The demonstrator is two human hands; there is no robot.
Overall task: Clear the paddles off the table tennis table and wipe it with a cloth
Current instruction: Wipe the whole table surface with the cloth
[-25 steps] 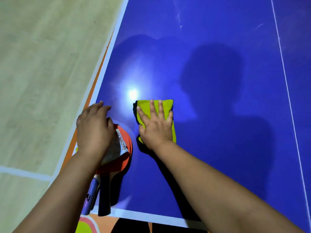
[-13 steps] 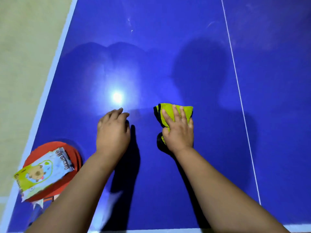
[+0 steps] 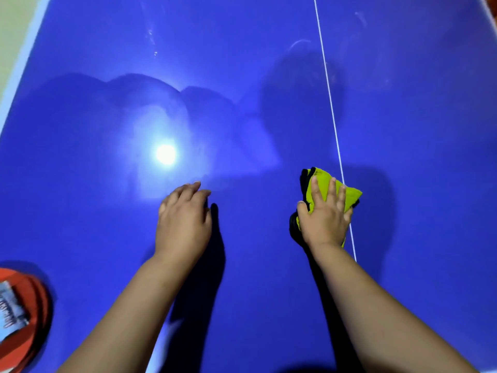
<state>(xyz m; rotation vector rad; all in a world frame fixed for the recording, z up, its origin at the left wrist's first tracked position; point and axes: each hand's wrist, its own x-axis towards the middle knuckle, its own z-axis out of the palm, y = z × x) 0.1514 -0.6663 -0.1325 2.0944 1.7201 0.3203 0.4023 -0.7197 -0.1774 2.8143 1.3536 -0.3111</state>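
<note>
Rightward is where the wipe has travelled: the right hand (image 3: 325, 219) and the folded yellow-green cloth with a black edge (image 3: 334, 188) under it, which sat well left of the thin white centre line (image 3: 326, 84) a moment ago, now lie on that line. The left hand (image 3: 183, 222) has come away from the red round-bladed paddles (image 3: 29, 300) and rests palm down on the glossy blue surface (image 3: 80, 211), near the middle. Its fingers are loosely bent and it holds nothing.

The right hand's fingers are straight and slightly spread, pressing flat on the cloth, with the thumb at the cloth's left edge.

I judge the wiping to be under way while the clearing is not finished. The paddles remain on the surface at the near left corner of the view, with a printed paper packet (image 3: 10, 310) lying on top of them.

As far as its bunching shows, the cloth's long axis runs near to far, roughly along the centre line. Its yellow end points away from the person, beyond the fingertips, and its black fold trails near the wrist. The paddles' handles are out of view, so I cannot tell which way they point.
</note>
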